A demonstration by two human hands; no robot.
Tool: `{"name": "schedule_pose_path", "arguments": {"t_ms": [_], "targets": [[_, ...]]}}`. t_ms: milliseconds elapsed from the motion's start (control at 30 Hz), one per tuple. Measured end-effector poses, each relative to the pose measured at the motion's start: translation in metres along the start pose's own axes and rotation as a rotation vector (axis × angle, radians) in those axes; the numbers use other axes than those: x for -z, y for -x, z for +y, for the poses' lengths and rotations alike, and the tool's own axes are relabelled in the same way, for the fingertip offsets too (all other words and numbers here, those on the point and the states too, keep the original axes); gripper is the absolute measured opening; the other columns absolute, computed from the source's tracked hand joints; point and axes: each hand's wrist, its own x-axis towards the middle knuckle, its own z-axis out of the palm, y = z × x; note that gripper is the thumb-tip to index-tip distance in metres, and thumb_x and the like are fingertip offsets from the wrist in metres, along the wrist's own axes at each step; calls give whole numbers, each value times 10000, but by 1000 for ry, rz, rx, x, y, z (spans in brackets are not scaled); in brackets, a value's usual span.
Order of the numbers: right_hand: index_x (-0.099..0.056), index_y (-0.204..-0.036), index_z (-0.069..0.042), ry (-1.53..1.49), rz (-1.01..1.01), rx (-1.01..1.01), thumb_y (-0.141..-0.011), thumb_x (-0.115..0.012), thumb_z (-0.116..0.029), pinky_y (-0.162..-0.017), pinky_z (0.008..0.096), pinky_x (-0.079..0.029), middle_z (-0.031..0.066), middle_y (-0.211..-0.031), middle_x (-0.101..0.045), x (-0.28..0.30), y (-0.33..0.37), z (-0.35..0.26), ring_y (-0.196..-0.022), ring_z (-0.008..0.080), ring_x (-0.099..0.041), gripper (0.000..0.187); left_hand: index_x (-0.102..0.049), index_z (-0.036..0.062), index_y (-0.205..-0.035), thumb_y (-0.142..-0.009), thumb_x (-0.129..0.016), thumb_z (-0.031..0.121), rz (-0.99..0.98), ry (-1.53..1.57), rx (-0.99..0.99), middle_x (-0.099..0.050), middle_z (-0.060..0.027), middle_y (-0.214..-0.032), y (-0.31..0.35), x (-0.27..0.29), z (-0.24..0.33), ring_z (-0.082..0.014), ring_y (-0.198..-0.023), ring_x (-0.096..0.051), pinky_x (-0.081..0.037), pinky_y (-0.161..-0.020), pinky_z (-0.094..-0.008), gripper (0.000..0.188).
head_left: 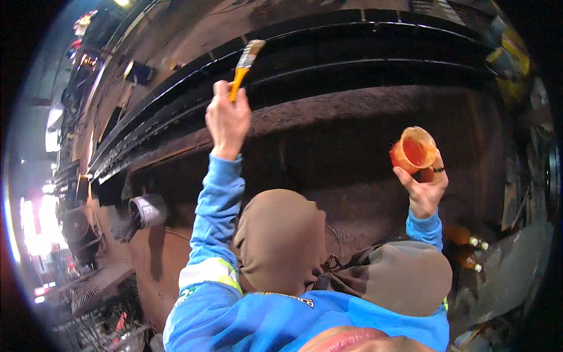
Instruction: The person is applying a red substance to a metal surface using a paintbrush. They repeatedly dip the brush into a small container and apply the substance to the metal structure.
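Observation:
My left hand (pixel 229 120) is closed round the yellow handle of a paintbrush (pixel 243 66). Its metal band and pale bristles point up and away, over a long black steel beam (pixel 328 73). Whether the bristles touch the beam, I cannot tell. Off to the right, my right hand (pixel 427 190) grips a small tub (pixel 412 149) with orange-red inside and on its wall. The tub is tilted, so its open mouth shows. A dark ring sits on one finger of that hand.
A pale bucket (pixel 148 211) lies left of my arm on the brown floor (pixel 167 249). Beyond the beam stands a dark can (pixel 138 72). Yellow material (pixel 509 58) is at the far right. Metal racks (pixel 102 293) and clutter fill the lower left.

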Motion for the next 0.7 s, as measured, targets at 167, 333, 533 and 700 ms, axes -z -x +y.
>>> {"name": "schedule_pose_path", "arguments": {"t_ms": [167,333,533,700], "targets": [[-567,-1211,-37,64,-30,85,-654,-890,-40,-1002,344,-488,63,-1157,-587,-10,-8,-5,-1111,196,-606,643,-599,15,-1006,-888,-680,155,-33,191,-70,-673,-193,-847,-20,3,25,-300,-770,-701,-519,-679,-359,201],[-579,-1203,-47,108,5,113,-655,-901,-81,-1002,350,-490,66,-1155,-591,-7,-4,-7,-1116,209,-607,636,-622,15,-1031,-890,-659,219,-147,316,-369,-704,-212,-920,-57,-43,101,-373,-849,-695,-536,-749,-403,251],[-585,-1204,-55,74,11,98,-654,-909,-102,-1000,350,-488,65,-1168,-589,-6,1,-3,-1121,208,-603,640,-604,34,-987,-894,-633,246,-194,219,-502,-696,-200,-878,-83,-65,137,-383,-812,-679,-525,-698,-451,234],[-589,-1197,-51,91,17,99,-658,-907,-109,-994,346,-489,67,-1173,-583,-4,5,-2,-1117,205,-601,629,-571,46,-971,-878,-646,196,-316,163,-586,-680,-176,-830,-57,-58,126,-374,-769,-669,-515,-667,-451,192]]}}
